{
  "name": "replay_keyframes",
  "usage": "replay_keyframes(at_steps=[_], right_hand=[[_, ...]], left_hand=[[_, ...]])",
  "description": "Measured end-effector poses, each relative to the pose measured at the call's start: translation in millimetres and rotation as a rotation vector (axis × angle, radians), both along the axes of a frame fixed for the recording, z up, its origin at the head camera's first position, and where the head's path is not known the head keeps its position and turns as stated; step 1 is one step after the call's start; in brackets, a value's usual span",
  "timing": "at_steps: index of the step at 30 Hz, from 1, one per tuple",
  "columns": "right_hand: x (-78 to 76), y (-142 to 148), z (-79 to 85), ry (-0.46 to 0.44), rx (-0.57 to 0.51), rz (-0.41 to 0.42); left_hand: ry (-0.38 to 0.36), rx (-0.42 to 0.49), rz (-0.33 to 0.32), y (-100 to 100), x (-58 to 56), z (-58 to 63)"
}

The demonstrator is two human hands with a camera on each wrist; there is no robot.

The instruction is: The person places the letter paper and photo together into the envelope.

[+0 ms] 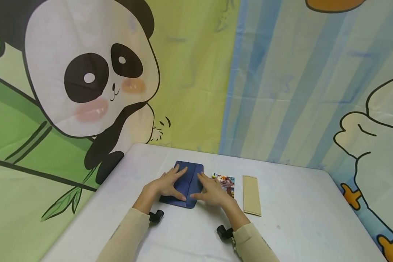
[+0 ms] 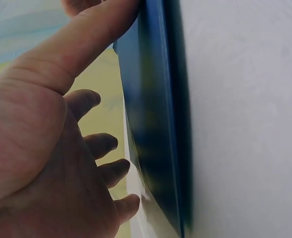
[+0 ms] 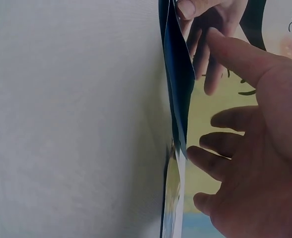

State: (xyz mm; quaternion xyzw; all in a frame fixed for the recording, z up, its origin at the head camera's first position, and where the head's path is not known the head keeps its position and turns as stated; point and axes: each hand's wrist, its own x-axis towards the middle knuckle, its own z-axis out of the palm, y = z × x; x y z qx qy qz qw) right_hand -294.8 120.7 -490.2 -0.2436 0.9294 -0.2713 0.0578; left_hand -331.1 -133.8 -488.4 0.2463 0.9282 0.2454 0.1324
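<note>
A dark blue envelope (image 1: 190,182) lies flat on the white table, its flap folded over along the right side. My left hand (image 1: 165,185) is spread over its left part, with the thumb (image 2: 81,44) pressing on the paper near the front edge. From the other side my right hand (image 1: 213,191) reaches over the flap, fingers spread and fingertips right at its edge. In the right wrist view the envelope (image 3: 178,74) shows edge-on, its upper layer slightly raised. Between it and my right hand's far side lies a picture card (image 1: 229,182) with a cartoon animal, partly hidden by that hand.
A flat tan strip (image 1: 251,195) lies to the right of the card. Black wrist cameras (image 1: 224,232) hang beneath both forearms. Behind the white table (image 1: 301,203) hangs a printed cloth with a panda (image 1: 95,32).
</note>
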Motion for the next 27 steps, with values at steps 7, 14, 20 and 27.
replay_keyframes(at_steps=[7, 14, 20, 27], right_hand=[[1.7, -1.0, 0.0, -0.016, 0.078, 0.033], [1.2, -2.0, -1.3, 0.002, 0.131, 0.035], [2.5, -1.5, -1.4, 0.007, 0.155, 0.028], [1.8, -1.2, -2.4, 0.009, 0.164, 0.022]], left_hand=[[0.001, -0.028, 0.002, 3.6, 0.1, -2.0], [0.009, -0.052, 0.003, 6.3, -0.1, -4.6], [0.046, -0.105, 0.010, 14.7, 4.1, -4.3], [0.054, -0.136, 0.038, 28.8, 9.3, -2.8]])
